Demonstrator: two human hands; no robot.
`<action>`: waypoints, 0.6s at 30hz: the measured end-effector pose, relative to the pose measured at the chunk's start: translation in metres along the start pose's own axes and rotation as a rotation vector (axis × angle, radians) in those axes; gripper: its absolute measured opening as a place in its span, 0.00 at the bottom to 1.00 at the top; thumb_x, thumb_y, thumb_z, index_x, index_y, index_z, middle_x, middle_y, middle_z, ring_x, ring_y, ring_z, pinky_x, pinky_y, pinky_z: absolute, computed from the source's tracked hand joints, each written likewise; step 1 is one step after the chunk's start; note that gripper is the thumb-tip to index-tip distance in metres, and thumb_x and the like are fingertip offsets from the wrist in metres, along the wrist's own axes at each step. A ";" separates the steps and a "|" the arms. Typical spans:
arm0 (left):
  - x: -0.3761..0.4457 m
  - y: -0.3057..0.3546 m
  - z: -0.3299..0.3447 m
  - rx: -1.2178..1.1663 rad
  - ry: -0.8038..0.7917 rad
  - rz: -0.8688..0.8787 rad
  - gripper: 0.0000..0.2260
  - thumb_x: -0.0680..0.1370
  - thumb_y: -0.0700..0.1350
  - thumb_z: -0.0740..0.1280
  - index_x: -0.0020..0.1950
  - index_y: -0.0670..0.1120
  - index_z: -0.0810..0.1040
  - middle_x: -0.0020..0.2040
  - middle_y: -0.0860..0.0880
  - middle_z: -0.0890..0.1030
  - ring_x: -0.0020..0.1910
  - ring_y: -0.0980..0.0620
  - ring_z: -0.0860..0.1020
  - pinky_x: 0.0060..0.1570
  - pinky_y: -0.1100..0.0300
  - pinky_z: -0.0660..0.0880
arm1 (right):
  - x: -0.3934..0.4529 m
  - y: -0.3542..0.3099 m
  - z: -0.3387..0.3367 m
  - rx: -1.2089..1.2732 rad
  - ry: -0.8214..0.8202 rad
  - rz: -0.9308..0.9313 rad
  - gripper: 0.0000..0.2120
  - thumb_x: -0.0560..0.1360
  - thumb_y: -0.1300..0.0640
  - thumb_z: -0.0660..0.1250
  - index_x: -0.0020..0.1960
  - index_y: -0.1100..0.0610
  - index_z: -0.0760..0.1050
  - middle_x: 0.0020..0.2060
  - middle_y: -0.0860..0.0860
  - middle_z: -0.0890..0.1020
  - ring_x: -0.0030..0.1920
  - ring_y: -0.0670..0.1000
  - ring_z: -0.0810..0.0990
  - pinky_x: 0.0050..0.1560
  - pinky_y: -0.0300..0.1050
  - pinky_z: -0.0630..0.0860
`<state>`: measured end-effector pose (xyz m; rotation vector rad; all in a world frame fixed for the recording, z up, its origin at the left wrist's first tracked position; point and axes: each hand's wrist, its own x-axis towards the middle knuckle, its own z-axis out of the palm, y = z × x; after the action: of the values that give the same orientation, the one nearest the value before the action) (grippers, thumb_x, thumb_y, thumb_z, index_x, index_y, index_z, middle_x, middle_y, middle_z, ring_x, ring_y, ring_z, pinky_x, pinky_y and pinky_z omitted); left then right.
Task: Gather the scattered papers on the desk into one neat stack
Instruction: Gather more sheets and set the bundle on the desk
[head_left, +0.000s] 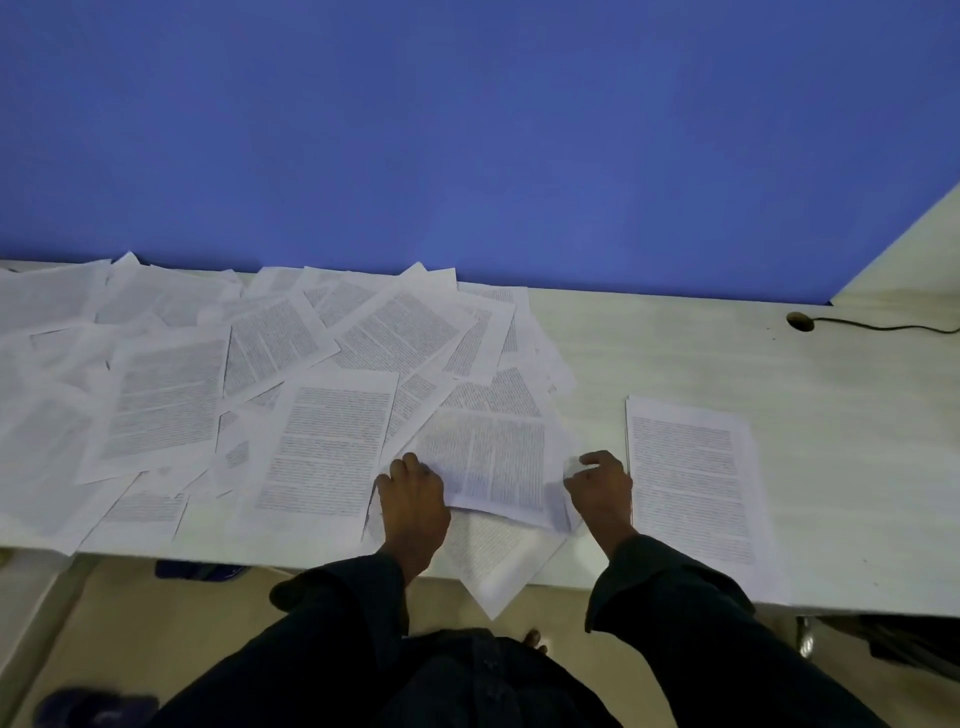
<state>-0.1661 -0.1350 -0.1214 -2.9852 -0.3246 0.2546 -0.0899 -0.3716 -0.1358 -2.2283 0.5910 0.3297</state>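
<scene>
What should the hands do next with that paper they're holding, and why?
Probably lift that sheet and lay it on the stack to the right. The left hand and right hand already grip its two sides, the stack lies right beside the right hand, and many loose papers are scattered to the left.

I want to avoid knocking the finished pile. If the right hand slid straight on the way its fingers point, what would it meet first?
The right hand points away and slightly left, so probably the scattered papers, not the neat stack beside it.

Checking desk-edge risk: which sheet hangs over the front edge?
The angled sheet between the left hand and right hand; its corner juts past the desk edge, unlike the others.
</scene>
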 end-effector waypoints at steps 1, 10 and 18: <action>0.005 0.002 -0.002 -0.028 -0.017 0.022 0.09 0.71 0.47 0.72 0.47 0.44 0.79 0.48 0.44 0.77 0.48 0.45 0.76 0.47 0.50 0.73 | 0.005 -0.004 0.002 -0.031 -0.010 -0.035 0.15 0.73 0.62 0.73 0.59 0.56 0.80 0.57 0.55 0.84 0.50 0.54 0.82 0.47 0.42 0.74; 0.025 -0.003 -0.005 -0.841 -0.560 0.069 0.63 0.53 0.68 0.81 0.80 0.50 0.55 0.67 0.47 0.66 0.68 0.47 0.69 0.68 0.49 0.72 | 0.041 -0.033 0.009 -0.406 -0.194 -0.205 0.58 0.64 0.34 0.79 0.81 0.56 0.53 0.78 0.55 0.62 0.77 0.59 0.62 0.72 0.63 0.68; -0.013 -0.012 0.000 -1.215 -0.670 -0.754 0.16 0.70 0.48 0.78 0.47 0.41 0.75 0.42 0.41 0.79 0.33 0.45 0.81 0.29 0.53 0.82 | 0.054 -0.066 0.027 -0.269 -0.165 -0.019 0.49 0.71 0.35 0.75 0.77 0.61 0.56 0.73 0.59 0.69 0.71 0.64 0.70 0.70 0.61 0.69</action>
<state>-0.1813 -0.1264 -0.1181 -3.2321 -2.3001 1.3377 -0.0115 -0.3296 -0.1337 -2.4301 0.4587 0.6073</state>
